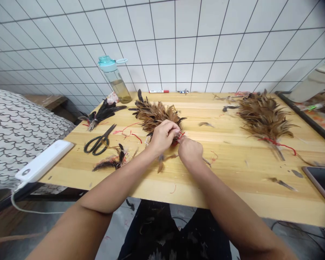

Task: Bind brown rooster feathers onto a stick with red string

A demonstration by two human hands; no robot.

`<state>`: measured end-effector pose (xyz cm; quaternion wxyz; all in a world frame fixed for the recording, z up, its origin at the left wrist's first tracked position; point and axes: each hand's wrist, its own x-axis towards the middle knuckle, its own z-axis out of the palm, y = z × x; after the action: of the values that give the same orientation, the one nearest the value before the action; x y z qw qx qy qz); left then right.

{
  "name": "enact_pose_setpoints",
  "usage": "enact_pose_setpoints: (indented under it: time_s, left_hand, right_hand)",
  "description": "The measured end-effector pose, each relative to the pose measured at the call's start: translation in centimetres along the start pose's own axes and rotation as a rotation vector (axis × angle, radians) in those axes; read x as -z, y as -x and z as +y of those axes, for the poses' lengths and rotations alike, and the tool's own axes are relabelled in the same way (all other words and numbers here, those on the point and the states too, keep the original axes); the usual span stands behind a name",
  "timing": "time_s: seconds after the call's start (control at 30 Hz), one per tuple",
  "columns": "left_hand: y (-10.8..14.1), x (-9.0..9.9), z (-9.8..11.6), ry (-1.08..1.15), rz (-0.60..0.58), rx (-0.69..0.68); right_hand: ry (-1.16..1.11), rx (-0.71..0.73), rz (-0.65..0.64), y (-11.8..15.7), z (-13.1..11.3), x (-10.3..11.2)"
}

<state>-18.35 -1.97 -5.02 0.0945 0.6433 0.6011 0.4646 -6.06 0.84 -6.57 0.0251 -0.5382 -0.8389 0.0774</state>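
Note:
A bundle of brown feathers (158,115) lies on the wooden table in front of me, its tips pointing up and left. My left hand (164,136) is closed in a pinch at the bundle's lower end, by a red string (182,135) that shows between my two hands. Right beside it, my right hand (190,151) is closed in a fist around the quill end of the bundle. Its fingertips are hidden from me. Black scissors (99,141) lie left of the bundle, with loose red string (127,130) between them.
A second brown feather bundle (265,115) tied with red string lies right. Dark feathers (101,113) and a water bottle (116,81) are back left. A red marker (159,91) lies by the tiled wall, a white power bank (44,160) left, a phone (322,184) at the right edge.

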Motion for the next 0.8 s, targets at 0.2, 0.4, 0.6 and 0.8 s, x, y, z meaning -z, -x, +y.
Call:
enact_pose_setpoints:
  time_s: [0.2,0.4,0.6,0.8]
  left_hand:
    - [0.0,-1.2,0.3,0.034,0.066,0.134]
    - [0.1,-1.3,0.3,-0.011,-0.057,0.07]
    - [0.1,-0.7,0.3,-0.084,-0.161,-0.031]
    - [-0.6,-0.6,-0.1,-0.132,-0.228,-0.061]
  right_hand:
    - [-0.009,-0.009,0.018,0.0,0.0,-0.2]
    - [-0.022,-0.019,0.033,-0.2,0.0,-0.6]
    - [-0.014,-0.027,0.011,-0.3,-0.1,-0.6]
    - [0.044,0.018,-0.021,-0.1,-0.2,-0.2]
